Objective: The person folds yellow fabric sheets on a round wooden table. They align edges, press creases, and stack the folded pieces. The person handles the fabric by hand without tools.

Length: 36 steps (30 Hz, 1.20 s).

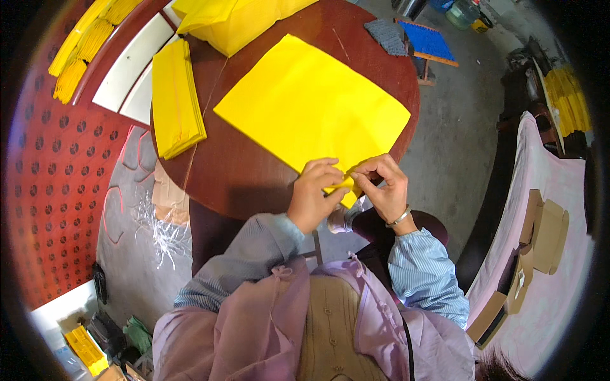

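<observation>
A large flat yellow sheet (314,95), paper or thin cloth, lies slantwise on the round brown table (238,181). Its near corner sticks out past the table's edge towards me. My left hand (316,193) is closed on that corner, thumb and fingers on either side of a narrow folded bit. Just right of it, my right hand (384,190) pinches the same corner between thumb and forefinger. Whether a smaller thing is also in that pinch is too small to tell. To the left stands a stack of folded yellow pieces (175,98) on the tabletop.
A bulky yellow bundle (244,22) rests at the table's far side. Beyond the right edge is a stool with a blue top (429,41). An opened cardboard box (549,238) lies on a pale cloth-covered surface at right. White strands (166,228) litter the floor at left.
</observation>
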Tool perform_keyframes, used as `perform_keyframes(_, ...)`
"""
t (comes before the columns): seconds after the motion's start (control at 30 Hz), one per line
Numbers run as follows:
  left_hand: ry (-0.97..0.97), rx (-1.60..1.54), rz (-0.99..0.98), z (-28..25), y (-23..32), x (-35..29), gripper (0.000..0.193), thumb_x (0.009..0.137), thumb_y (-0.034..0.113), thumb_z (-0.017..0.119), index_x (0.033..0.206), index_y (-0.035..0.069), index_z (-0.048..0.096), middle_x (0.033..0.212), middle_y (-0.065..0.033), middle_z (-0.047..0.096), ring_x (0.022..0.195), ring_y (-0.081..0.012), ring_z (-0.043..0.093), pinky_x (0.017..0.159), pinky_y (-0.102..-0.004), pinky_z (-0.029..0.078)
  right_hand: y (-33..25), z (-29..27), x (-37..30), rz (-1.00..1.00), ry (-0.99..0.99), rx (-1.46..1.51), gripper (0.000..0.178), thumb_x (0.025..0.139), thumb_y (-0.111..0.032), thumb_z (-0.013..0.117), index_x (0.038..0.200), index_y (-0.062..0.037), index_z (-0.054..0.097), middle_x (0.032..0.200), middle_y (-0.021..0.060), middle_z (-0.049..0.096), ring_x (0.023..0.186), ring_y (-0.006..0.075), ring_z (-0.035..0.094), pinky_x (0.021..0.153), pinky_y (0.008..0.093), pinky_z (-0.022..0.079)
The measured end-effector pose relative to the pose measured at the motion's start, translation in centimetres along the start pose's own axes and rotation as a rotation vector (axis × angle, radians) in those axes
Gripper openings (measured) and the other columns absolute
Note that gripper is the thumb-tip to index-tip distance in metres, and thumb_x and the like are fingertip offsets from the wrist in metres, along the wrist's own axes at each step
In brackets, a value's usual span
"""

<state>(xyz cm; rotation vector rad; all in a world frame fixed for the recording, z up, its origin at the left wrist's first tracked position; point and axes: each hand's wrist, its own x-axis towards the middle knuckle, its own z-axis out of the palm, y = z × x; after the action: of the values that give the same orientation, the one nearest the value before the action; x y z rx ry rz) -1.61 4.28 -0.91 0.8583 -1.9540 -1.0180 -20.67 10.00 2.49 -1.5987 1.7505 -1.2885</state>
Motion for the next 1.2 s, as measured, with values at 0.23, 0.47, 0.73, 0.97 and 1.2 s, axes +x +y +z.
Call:
perform_keyframes(0.23,-0.016,-0.036,0.01,0.0,0.4,0.0,0.014,0.081,0.002,0.084,0.093,0.002,0.079,0.108,-0.0132,0.075,0.123,-0.0368,0.067,0.102,-0.0449,0.054,6.4,-3.4,12.7,-0.144,0.19,-0.255,0.017,0.102,-0.014,0.071,0.113,-0.0044,0.078,0.112,0.015,0.076,0.092,0.0279,0.072,0.083,0.0385,0.058)
perform_keyframes(0.47,-0.089,-0.078,-0.019,-1.1,0.9,0.5,0.012,0.083,0.001,0.083,0.095,-0.001,0.079,0.11,-0.0156,0.076,0.124,-0.0382,0.066,0.103,-0.0442,0.053,15.7,-3.3,27.1,0.059,0.073,-1.019,0.053,0.11,-0.038,0.054,0.158,-0.0155,0.051,0.164,0.0028,0.05,0.147,0.0299,0.043,0.116,0.0521,0.038)
perform_keyframes(0.73,-0.071,-0.112,0.002,-1.0,0.9,0.7,0.01,0.086,-0.002,0.078,0.095,-0.003,0.077,0.108,-0.018,0.075,0.123,-0.0394,0.067,0.101,-0.0449,0.054,11.9,-6.4,24.6,-0.034,0.059,-0.774,0.036,0.104,-0.033,0.07,0.135,-0.0159,0.07,0.14,0.0022,0.069,0.129,0.0296,0.06,0.106,0.0502,0.048)
perform_keyframes(0.97,-0.07,-0.053,0.014,-0.8,0.1,0.6,0.011,0.087,0.001,0.079,0.096,-0.001,0.073,0.11,-0.0165,0.075,0.123,-0.0381,0.067,0.101,-0.0435,0.054,1.8,-5.3,1.2,-0.012,-0.099,-0.038,0.006,0.093,-0.009,0.081,0.096,-0.0062,0.077,0.096,0.0038,0.076,0.087,0.0163,0.073,0.081,0.0339,0.06)
perform_keyframes(1.2,-0.077,-0.092,0.07,-1.0,-0.8,0.5,0.01,0.09,0.002,0.078,0.099,-0.002,0.075,0.11,-0.0161,0.076,0.124,-0.0369,0.068,0.104,-0.0439,0.053,0.0,-2.5,-3.4,-0.353,-0.304,-0.239,0.028,0.084,-0.004,0.081,0.112,-0.0075,0.076,0.108,0.0084,0.072,0.102,0.0293,0.071,0.086,0.0385,0.059)
